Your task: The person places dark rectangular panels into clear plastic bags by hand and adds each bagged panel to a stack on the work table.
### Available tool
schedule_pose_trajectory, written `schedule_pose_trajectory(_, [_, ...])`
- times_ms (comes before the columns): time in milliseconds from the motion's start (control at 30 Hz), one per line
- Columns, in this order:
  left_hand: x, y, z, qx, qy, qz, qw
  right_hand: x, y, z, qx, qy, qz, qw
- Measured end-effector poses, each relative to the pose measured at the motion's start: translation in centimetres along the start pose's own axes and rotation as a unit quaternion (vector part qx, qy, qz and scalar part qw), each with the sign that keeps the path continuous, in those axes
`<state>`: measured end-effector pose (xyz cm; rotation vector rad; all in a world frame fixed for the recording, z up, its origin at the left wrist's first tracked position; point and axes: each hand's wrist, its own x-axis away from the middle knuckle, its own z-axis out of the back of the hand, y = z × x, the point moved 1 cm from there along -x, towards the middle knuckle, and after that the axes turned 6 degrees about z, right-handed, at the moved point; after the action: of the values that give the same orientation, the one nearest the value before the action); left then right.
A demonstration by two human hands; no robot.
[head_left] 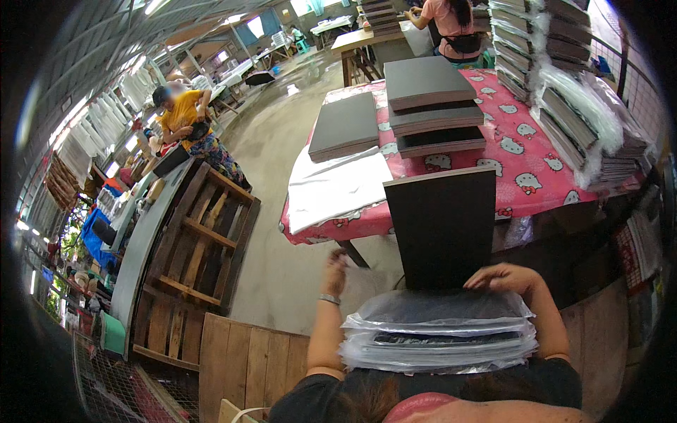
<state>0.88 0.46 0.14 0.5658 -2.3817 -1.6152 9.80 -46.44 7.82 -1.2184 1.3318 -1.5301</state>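
Board (443, 225) is partly blocking the table (530, 151) and its stacks (429, 79); bags (437, 345) are lying before you; your left hand (335, 271) and right hand (506, 276) are curling, grip unclear.

From here I can't make out what, if anything, the left hand (335, 269) pinches; the plastic-wrapped stack (438, 333) hides the black board's (444, 233) foot, and the pink-shirted worker's (451, 25) head is cut off.
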Motion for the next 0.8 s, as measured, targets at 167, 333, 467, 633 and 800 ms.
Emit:
schedule_pose_trajectory(167, [0.0,9.3,-9.7,-0.068,-0.133,-0.066,0.987,-4.4,5.9,-0.3,0.293,-0.009,-0.252,0.922])
schedule_pose_trajectory(333, [3.8,11.4,-18.7,-0.249,-0.375,-0.085,0.889,-11.0,-7.4,-1.8,0.104,0.125,0.249,0.955])
schedule_pose_trajectory(467, [3.9,13.1,-22.8,-0.249,-0.418,-0.113,0.866,-11.0,-12.2,-1.6,0.062,0.106,0.269,0.955])
schedule_pose_trajectory(633, [3.4,12.4,-20.7,-0.175,-0.359,-0.006,0.917,-8.7,-12.5,-0.2,0.042,0.212,0.231,0.948])
schedule_pose_trajectory(800, [3.7,12.3,-19.9,-0.184,-0.313,0.056,0.93,-8.3,-14.0,0.4,0.1,0.325,0.254,0.906])
